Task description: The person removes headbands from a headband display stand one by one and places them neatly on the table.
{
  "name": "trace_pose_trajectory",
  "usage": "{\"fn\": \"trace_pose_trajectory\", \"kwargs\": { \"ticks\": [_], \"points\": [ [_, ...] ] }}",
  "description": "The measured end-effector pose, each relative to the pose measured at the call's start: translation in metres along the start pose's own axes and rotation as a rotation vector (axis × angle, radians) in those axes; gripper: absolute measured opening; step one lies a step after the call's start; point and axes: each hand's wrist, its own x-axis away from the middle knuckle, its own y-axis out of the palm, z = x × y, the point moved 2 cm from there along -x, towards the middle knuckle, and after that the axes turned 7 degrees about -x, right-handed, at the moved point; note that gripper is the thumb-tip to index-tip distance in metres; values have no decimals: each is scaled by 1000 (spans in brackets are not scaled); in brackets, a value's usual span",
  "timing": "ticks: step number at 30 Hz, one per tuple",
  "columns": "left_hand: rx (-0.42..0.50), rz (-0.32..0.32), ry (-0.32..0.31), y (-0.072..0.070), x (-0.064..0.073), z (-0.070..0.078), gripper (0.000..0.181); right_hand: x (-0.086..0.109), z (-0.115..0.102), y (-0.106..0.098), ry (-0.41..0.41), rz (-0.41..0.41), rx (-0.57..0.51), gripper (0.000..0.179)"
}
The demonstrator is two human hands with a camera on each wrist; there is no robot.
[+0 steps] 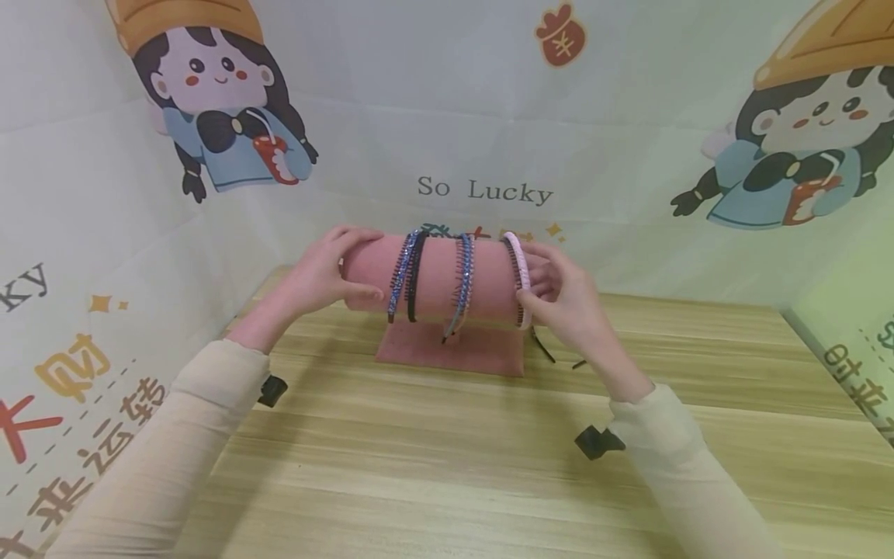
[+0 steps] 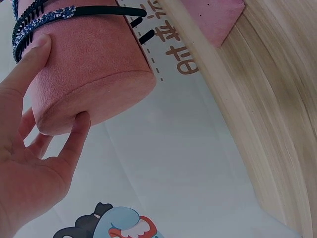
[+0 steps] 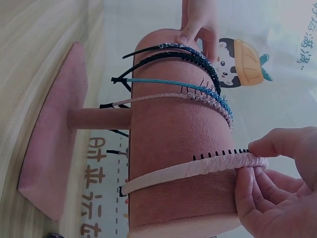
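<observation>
A pink plush headband stand (image 1: 436,272), a horizontal roll on a post over a flat base (image 3: 54,134), stands on the table. My left hand (image 1: 323,270) grips the roll's left end, with fingertips on its side and flat end face. Near the right end, my right hand (image 3: 280,181) pinches a fabric-wrapped pink headband (image 3: 183,173) with black teeth between thumb and fingers; it lies over the roll. Towards the left hand sit a glittery blue headband (image 1: 400,276) and a black one (image 1: 414,281). Mid-roll are a blue beaded headband (image 3: 158,82) and a pale pink beaded one (image 3: 158,97).
The wooden table (image 1: 419,466) runs back to a white printed cloth (image 1: 433,116) hung behind and at both sides. A thin black strip (image 1: 543,345) shows right of the stand's base. Black devices (image 1: 597,442) hang by both sleeves.
</observation>
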Motion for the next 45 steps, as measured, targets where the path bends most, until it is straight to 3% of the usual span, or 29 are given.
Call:
{"fn": "trace_pose_trajectory", "kwargs": {
  "ticks": [8, 14, 26, 45],
  "points": [
    [10, 2, 3, 0, 0, -1, 82, 7, 0, -4, 20, 32, -40, 63],
    [2, 13, 19, 0, 1, 0, 81, 13, -5, -8, -8, 55, -55, 60],
    [-7, 21, 19, -1, 3, 3, 81, 19, -11, -16, -20, 51, -102, 59],
    [-5, 24, 14, 0, 1, 0, 83, 24, -3, -27, -26, 89, -165, 55]
  ]
}}
